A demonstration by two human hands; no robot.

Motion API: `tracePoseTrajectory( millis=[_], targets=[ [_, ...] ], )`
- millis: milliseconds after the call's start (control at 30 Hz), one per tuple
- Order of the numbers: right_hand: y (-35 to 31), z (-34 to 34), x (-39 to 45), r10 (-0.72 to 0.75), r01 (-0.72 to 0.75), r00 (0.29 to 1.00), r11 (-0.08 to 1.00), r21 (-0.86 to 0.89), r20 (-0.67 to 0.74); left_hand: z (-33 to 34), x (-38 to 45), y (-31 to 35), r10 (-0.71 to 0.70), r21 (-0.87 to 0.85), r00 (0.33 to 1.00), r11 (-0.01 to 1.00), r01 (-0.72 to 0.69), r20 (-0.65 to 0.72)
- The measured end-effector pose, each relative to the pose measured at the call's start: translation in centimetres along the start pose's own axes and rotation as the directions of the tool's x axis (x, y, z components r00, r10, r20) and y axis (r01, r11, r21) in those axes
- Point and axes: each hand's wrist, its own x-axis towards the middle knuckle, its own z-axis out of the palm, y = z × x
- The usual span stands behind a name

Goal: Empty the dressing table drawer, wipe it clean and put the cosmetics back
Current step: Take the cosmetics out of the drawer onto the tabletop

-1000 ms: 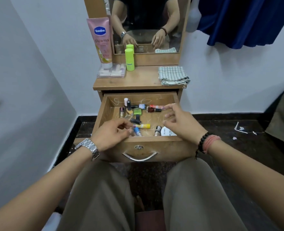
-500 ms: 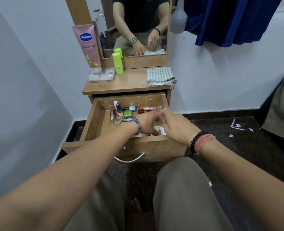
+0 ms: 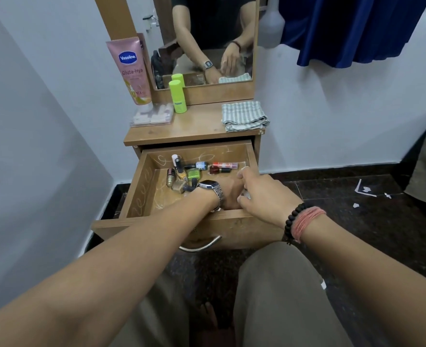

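The wooden drawer [image 3: 136,196] of the dressing table stands pulled out. Several small cosmetics [image 3: 189,172] lie at its back left, among them a green bottle [image 3: 194,173] and a red tube [image 3: 223,167]. My left hand [image 3: 229,196], with a metal watch on its wrist, reaches across into the front right corner of the drawer; its fingers are hidden. My right hand [image 3: 264,196] hovers over the same corner with its fingers curled, touching the left hand. A pale bit shows at its fingertips; what it is I cannot tell.
On the tabletop [image 3: 197,126] stand a pink Vaseline tube [image 3: 132,71], a green bottle [image 3: 178,96], a clear plastic box [image 3: 153,116] and a folded striped cloth [image 3: 244,116]. A mirror [image 3: 207,38] rises behind. Paper scraps [image 3: 364,190] lie on the dark floor at right.
My left hand has crossed from the drawer's front left to its front right corner, meeting the right hand. The yellow tube and white box at the front are now covered.
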Motion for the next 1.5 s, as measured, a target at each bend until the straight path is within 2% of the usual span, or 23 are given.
tracePoseTrajectory(
  millis=[67,200,300,433,533,700,933,1133,1500],
  targets=[
    [-0.2,-0.1,-0.1,-0.018,0.018,1.0,1.0,-0.003,-0.011,0.2,0.3,-0.9,0.031,-0.048,0.999,0.998,-0.033,-0.04],
    [-0.6,-0.6,-0.3,-0.079,0.082,0.992,0.996,0.028,-0.101,-1.1,0.0,-3.5,0.001,-0.086,0.981,0.996,-0.018,-0.196],
    [-0.9,-0.7,-0.4,-0.125,0.132,0.981,0.99,0.038,-0.146,-2.9,-1.1,-7.1,-0.113,-0.178,0.947,0.982,0.061,-0.299],
    [-1.0,-0.5,-0.4,-0.142,0.148,0.981,0.988,0.042,-0.13,-4.8,-3.1,-12.7,-0.262,-0.275,0.875,0.949,0.157,-0.406],
    [-1.0,-0.3,-0.3,-0.138,0.143,0.986,0.989,0.041,-0.098,-5.1,-4.1,-16.7,-0.408,-0.351,0.808,0.897,0.269,-0.425],
    [-1.0,-0.2,-0.3,-0.127,0.131,0.99,0.99,0.047,-0.065,-4.8,-4.9,-21.2,-0.554,-0.52,0.73,0.793,0.316,-0.401],
    [-0.8,0.0,-0.3,-0.155,0.158,0.987,0.985,0.069,-0.047,-3.5,-4.9,-23.9,-0.585,-0.62,0.736,0.728,0.292,-0.341],
    [-1.0,0.3,-0.2,-0.139,0.14,0.99,0.988,0.063,-0.019,-2.1,-4.5,-24.2,-0.703,-0.694,0.605,0.644,0.321,-0.373],
    [-1.1,0.6,-0.1,-0.127,0.126,0.992,0.991,0.055,0.022,-1.1,-4.0,-24.2,-0.78,-0.781,0.513,0.551,0.293,-0.358]
  ],
)
